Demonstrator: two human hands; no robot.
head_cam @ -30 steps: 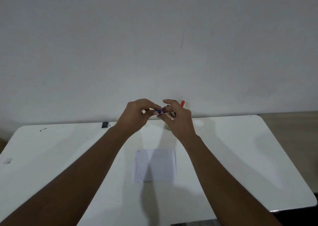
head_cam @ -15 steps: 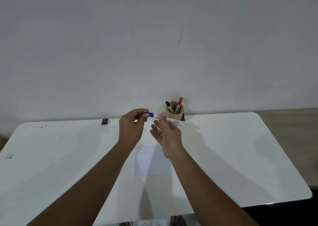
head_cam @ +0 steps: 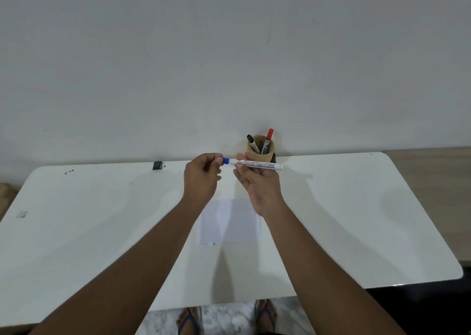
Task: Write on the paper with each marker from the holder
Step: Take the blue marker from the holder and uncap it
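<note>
A white board marker [head_cam: 260,165] with a blue cap [head_cam: 225,160] is held level above the table. My left hand [head_cam: 201,180] pinches the blue cap end. My right hand [head_cam: 257,185] lies palm up under the barrel, thumb on it. Behind them a brown round holder [head_cam: 260,150] stands at the table's far edge with a black-capped marker [head_cam: 252,143] and a red-capped marker [head_cam: 268,140] in it. A white sheet of paper [head_cam: 230,221] lies flat on the table below my hands, partly hidden by my right wrist.
The white table [head_cam: 356,220] stands against a plain wall. A small black object [head_cam: 157,165] sits at the far edge to the left. A grey smudge [head_cam: 22,213] marks the left side. Below the near edge I see feet in sandals [head_cam: 190,319].
My hands have drawn back from the holder toward me and apart, showing the marker's full barrel. The right hand has turned palm up under it.
</note>
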